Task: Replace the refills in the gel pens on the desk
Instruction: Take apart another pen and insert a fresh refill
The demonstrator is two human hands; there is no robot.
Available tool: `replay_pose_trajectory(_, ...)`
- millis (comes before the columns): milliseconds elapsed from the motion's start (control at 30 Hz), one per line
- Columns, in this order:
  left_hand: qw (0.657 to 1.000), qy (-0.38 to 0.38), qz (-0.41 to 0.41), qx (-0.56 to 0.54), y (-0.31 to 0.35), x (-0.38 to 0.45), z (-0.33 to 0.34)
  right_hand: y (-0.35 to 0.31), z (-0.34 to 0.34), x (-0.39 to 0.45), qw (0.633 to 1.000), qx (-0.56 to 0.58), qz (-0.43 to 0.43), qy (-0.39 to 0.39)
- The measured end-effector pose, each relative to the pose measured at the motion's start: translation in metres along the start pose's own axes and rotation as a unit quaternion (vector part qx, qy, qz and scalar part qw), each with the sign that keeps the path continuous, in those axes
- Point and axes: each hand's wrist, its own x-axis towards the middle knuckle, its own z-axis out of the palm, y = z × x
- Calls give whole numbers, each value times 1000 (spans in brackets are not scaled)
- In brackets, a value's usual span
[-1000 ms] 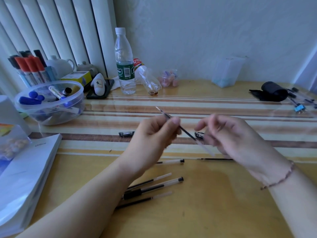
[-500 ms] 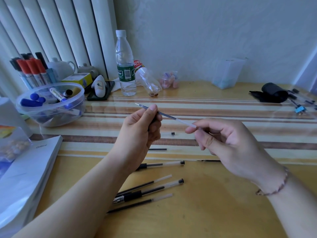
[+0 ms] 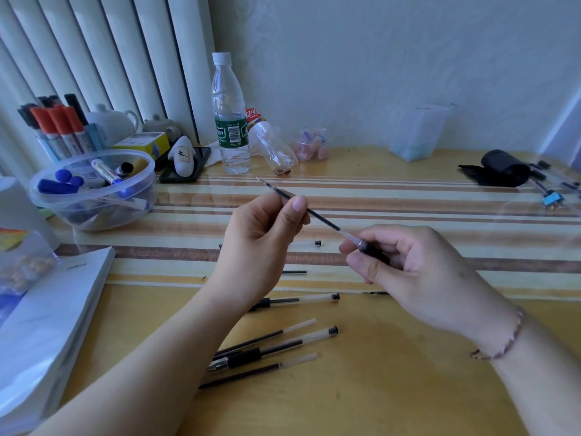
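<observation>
My left hand (image 3: 261,243) pinches a thin black refill (image 3: 317,215) between thumb and fingers, tip pointing up and left. The refill's clear far end runs into a black pen part (image 3: 372,250) gripped in my right hand (image 3: 418,272). On the desk below lie a gel pen (image 3: 301,299) with a clear barrel, another gel pen (image 3: 276,347) with a black grip, and two loose refills (image 3: 251,343) (image 3: 251,371) beside it. A clear barrel with a black end cap (image 3: 317,243) lies behind my hands, and a short refill piece (image 3: 294,272) lies under them.
A clear tub of markers (image 3: 94,190) and a marker holder (image 3: 59,127) stand at left, with a book (image 3: 47,325) at the near left. A water bottle (image 3: 229,114), a crushed bottle (image 3: 273,143) and a plastic box (image 3: 415,133) line the back. A black pouch (image 3: 500,168) sits at right.
Both hands have risen from the desk and drawn apart along the refill. The refill now lies flatter, with its end in the black part held by my right hand.
</observation>
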Motion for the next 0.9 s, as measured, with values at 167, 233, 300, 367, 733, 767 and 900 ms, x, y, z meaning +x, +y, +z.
replay_pose_trajectory(167, 998, -63, 16, -28, 1, -3, 3, -3, 4, 1, 993, 113, -8, -10)
replay_pose_trajectory(233, 997, -67, 15, -30, 1, -3, 4, -9, 5, 0, 978, 207, -12, -4)
replay_pose_trajectory(300, 997, -70, 22, -31, 2, -3, 4, -12, 8, 0, 973, 231, -23, 3)
replay_pose_trajectory(367, 996, -73, 29, -34, 3, -4, 5, -12, 10, 0, 974, 227, -24, -8)
replay_pose_trajectory(733, 997, -54, 40, -25, 6, -4, 2, -3, 5, 0, 996, 59, -10, -69)
replay_pose_trajectory(767, 997, -53, 41, -24, 7, -4, 2, -4, 5, 0, 996, 51, -10, -68)
replay_pose_trajectory(900, 998, -55, 39, -2, 6, -4, 1, -1, 5, 0, 998, -16, -24, -47)
